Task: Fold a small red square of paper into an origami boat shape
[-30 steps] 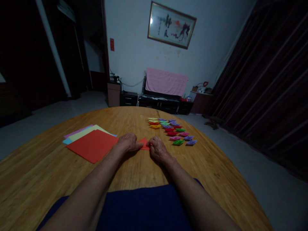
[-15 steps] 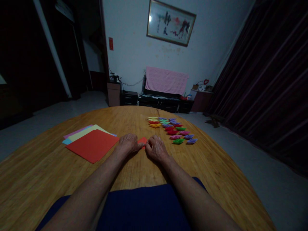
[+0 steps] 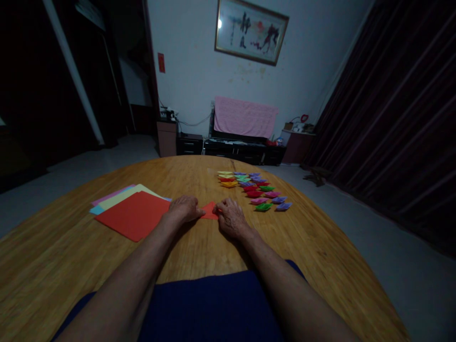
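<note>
A small folded piece of red-orange paper (image 3: 210, 211) lies on the wooden table between my two hands. My left hand (image 3: 185, 209) is closed at its left end, thumb and fingertips on the paper. At the right end my right hand (image 3: 231, 217) pinches the paper with curled fingers. The paper shows a raised point at the top and a flat lower edge; its ends are hidden under my fingers. Just left of my left hand lies a stack of coloured paper sheets (image 3: 133, 216), red-orange on top, with yellow, blue and pink edges showing.
Several small folded paper boats (image 3: 263, 207) in many colours stand in rows to the right, beyond my right hand. The round wooden table (image 3: 309, 266) curves away on both sides. Behind it are a low black cabinet (image 3: 221, 148) and a pink cloth (image 3: 245, 116).
My left hand has shifted slightly left, so the hands are further apart. More of the red-orange paper shows between them, now wider with a pointed top.
</note>
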### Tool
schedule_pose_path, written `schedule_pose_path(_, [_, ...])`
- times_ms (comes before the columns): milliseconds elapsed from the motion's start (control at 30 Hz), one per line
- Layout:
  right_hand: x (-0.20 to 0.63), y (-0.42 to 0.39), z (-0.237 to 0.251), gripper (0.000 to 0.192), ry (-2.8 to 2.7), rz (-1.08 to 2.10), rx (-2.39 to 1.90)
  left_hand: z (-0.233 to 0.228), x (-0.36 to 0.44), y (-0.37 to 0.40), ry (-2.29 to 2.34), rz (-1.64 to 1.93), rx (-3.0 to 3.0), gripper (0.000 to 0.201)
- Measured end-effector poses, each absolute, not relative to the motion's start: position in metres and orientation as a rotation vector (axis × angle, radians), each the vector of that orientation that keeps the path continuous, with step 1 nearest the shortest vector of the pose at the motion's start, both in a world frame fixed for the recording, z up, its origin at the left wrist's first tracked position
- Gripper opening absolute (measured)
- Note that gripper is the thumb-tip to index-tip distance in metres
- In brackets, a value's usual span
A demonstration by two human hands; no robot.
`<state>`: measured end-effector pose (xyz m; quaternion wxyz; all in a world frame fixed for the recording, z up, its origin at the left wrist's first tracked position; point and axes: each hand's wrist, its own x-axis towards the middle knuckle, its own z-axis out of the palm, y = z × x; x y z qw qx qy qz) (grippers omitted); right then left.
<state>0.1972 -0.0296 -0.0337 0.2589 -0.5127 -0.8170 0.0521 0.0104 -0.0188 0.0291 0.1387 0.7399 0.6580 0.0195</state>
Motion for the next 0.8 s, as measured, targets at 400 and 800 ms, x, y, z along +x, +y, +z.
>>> schedule_pose_path(400, [0.214,-0.022,-0.036,0.034,-2.281,0.228,-1.249,0.022,-0.008,-0.005,1.878,0.134,2.052,0.016])
schedule_pose_path(800, [0.183,-0.029,-0.030,0.016,-2.073,0.107,-1.579,0.026,-0.007,-0.011,1.858,0.205,2.019,0.012])
